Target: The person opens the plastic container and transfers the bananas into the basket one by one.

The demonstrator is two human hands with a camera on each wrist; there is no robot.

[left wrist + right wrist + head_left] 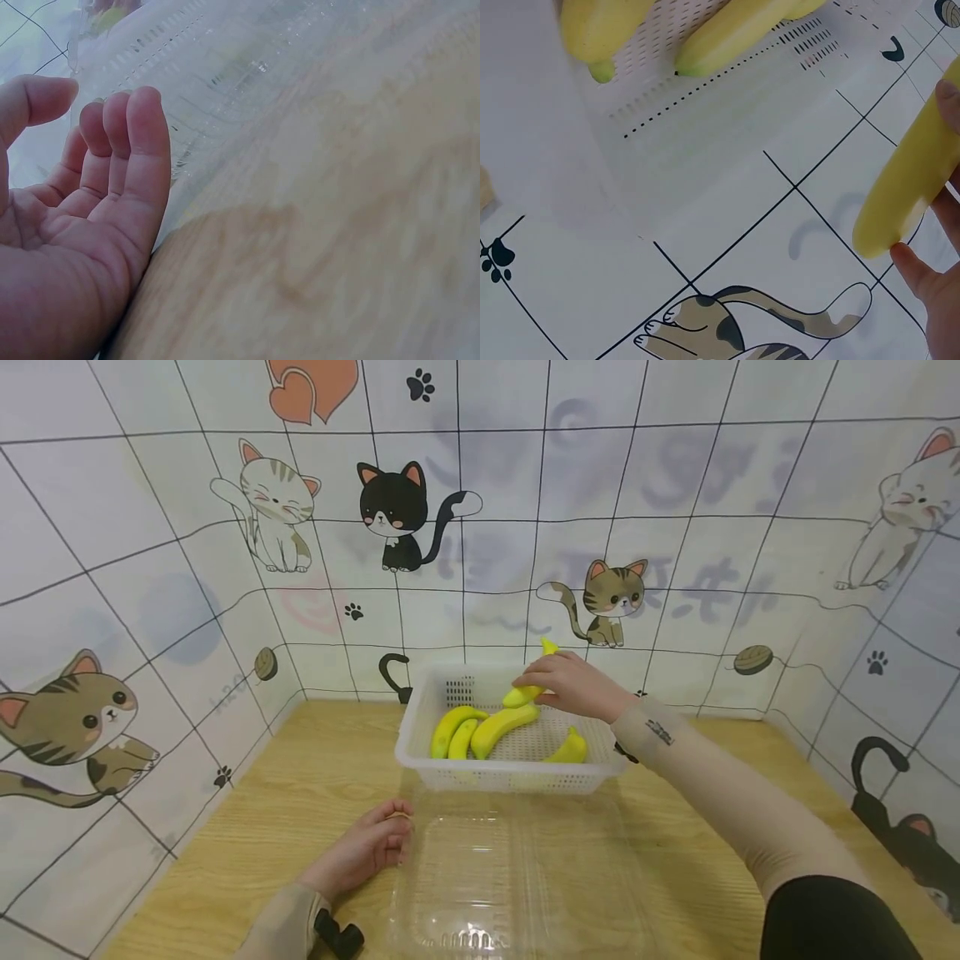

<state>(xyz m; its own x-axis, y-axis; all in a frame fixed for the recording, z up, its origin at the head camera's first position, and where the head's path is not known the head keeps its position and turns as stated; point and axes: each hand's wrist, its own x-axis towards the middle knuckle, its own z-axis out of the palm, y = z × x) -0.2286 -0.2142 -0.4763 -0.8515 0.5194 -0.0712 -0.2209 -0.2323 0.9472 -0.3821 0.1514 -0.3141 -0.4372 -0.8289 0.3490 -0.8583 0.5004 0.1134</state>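
My right hand [573, 685] grips a yellow banana [522, 696] over the back of a white perforated plastic basket [510, 771]. In the right wrist view, fingers and thumb hold that banana [907, 180] in front of the patterned wall. Several more bananas lie in the basket: a cluster [501, 727] on its left side and a single banana [570, 748] at its right. Palm up and fingers loosely bent, my left hand [367, 847] rests beside the left edge of a clear plastic clamshell box [517, 868]. Whether the fingertips [145, 112] touch the box I cannot tell.
The wooden tabletop [300, 760] carries the basket at the back and the clear box in front of it. Behind and at both sides stand walls covered with a cat-print tile pattern [510, 552].
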